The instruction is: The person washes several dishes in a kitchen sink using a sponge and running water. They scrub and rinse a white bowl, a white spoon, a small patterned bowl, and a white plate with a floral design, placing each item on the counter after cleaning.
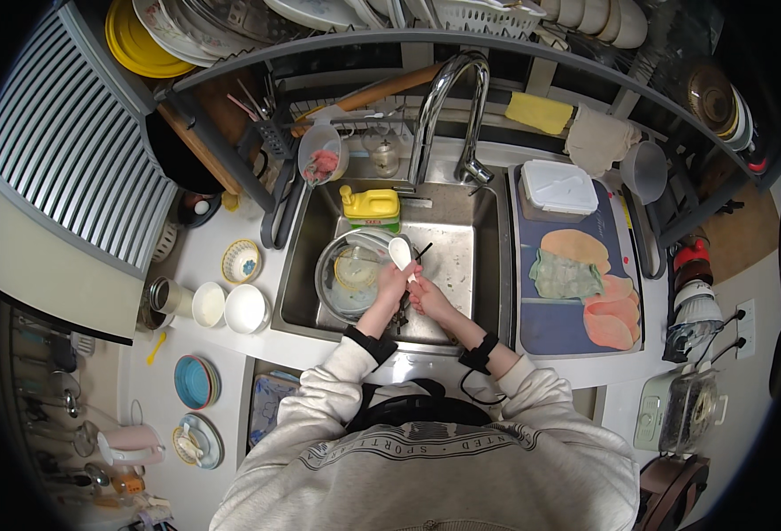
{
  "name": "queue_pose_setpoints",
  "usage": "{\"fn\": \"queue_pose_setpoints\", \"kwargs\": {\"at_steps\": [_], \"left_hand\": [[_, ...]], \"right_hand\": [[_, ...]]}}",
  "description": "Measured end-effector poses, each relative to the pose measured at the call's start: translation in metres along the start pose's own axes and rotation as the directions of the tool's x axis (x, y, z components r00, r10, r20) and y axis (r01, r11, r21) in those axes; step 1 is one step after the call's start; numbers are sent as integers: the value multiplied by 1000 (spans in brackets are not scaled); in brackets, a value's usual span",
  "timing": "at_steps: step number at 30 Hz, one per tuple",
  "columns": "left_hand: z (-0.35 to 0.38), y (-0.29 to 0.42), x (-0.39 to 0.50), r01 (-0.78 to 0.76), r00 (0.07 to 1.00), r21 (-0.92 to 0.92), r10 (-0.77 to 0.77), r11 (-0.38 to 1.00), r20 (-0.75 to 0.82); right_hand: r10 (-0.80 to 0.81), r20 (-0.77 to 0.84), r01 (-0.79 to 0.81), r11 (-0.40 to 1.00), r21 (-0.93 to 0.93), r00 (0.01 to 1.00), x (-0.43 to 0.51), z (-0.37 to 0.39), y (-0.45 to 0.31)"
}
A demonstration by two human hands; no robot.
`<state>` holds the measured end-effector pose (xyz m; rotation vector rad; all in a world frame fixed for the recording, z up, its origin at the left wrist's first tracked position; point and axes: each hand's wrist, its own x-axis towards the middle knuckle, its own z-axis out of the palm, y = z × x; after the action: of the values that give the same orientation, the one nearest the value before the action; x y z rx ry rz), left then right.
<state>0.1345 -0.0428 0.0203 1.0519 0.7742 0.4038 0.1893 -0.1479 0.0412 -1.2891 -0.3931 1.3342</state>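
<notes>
Over the sink (486, 265), my left hand (392, 284) grips the handle of a white spoon (400, 251), its bowl pointing away from me. My right hand (428, 298) closes around the handle's lower end, close against the left. Under and left of my hands, a round metal basin (322, 282) sits in the sink, holding water and dishes, among them a yellow-rimmed bowl (355, 269). A thin dark stick (423, 251) pokes out beside the spoon; its lower part is hidden by my hands. Behind the basin stands a yellow detergent jug (372, 204).
A chrome faucet (466, 113) arches over the sink's back. Right of it, a dark mat (536, 332) bears a lidded container (558, 189), a green cloth (566, 275) and pink gloves (612, 312). White cups (246, 309), a patterned bowl (241, 261) and stacked bowls (194, 381) stand left.
</notes>
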Motion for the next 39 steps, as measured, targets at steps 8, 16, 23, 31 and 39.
{"fn": "queue_pose_setpoints", "kwargs": {"at_steps": [8, 16, 23, 31, 39], "left_hand": [[-1, 26, 17, -448, 737, 724, 675, 525, -33], [14, 17, 8, -182, 983, -24, 182, 983, 25], [14, 23, -10, -78, 982, -45, 85, 996, 172], [4, 51, 11, -271, 956, 294, 292, 917, -32], [-24, 44, 17, -274, 958, 200, 285, 941, -29]], "right_hand": [[-103, -27, 102, 993, -63, 994, 2, -9, 8], [-187, -86, 185, 982, -25, 979, 9, -7, 12], [-262, -153, 266, 964, 2, 953, 8, -9, 13], [-242, -84, 236, 969, -75, 967, 13, -10, 15], [-336, -101, 273, 878, -393, 936, 33, -11, 17]]}}
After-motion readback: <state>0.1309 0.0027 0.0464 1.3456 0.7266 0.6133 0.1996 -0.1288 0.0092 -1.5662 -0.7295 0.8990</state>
